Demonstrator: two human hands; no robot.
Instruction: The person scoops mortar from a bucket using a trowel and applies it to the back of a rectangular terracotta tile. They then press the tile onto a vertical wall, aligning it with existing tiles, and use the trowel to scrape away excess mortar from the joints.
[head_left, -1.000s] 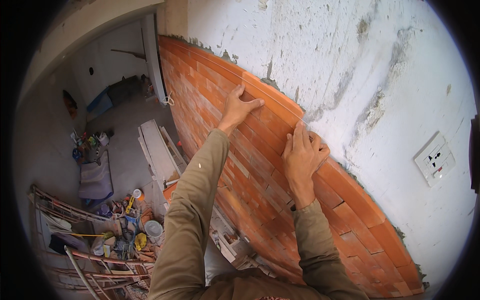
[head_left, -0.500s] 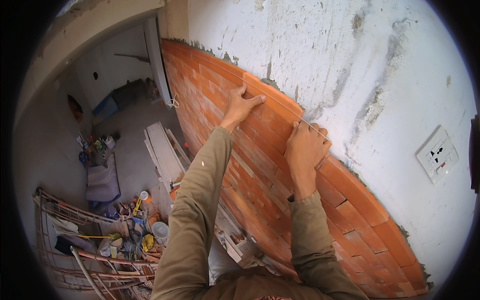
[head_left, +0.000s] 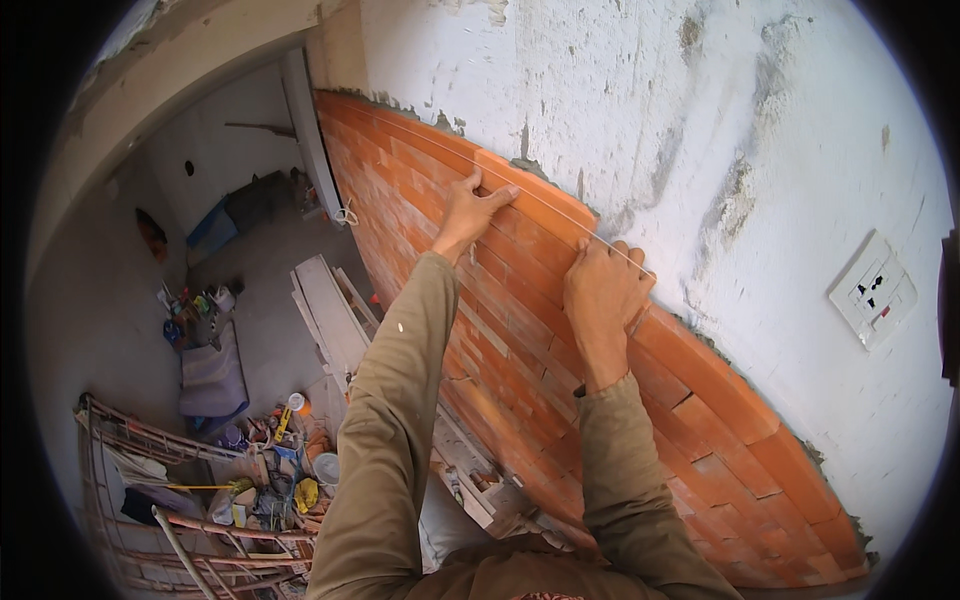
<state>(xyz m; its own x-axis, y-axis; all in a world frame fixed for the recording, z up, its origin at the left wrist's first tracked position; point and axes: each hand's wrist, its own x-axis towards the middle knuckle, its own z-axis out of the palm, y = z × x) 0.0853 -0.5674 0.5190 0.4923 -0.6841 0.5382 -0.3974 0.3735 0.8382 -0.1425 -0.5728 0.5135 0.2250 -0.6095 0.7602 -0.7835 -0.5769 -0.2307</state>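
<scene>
A terracotta brick tile (head_left: pixel 535 192) sits in the top row of the brick facing (head_left: pixel 400 190), its upper edge standing a little proud of its neighbour. My left hand (head_left: pixel 470 213) rests on its left part, thumb and forefinger spread against the face. At the tile's right end, my right hand (head_left: pixel 603 300) is closed over the upper edge of the course, fingers curled round a brick piece mostly hidden beneath them. A thin pale string line (head_left: pixel 560 212) runs along the top course and passes by the right hand's fingers. Grey mortar (head_left: pixel 540 170) shows behind the upper edge.
White, patchy wall (head_left: pixel 620 90) rises above the bricks, with a socket plate (head_left: pixel 873 290) at right. Down to the left are long boards (head_left: pixel 330 310), a scaffold frame (head_left: pixel 230 530), a rolled mat (head_left: pixel 213 380), a pale bucket (head_left: pixel 327 466) and scattered tools.
The view has shifted slightly. Both hands keep nearly the same places on the top course, with the right fingers still curled over its edge.
</scene>
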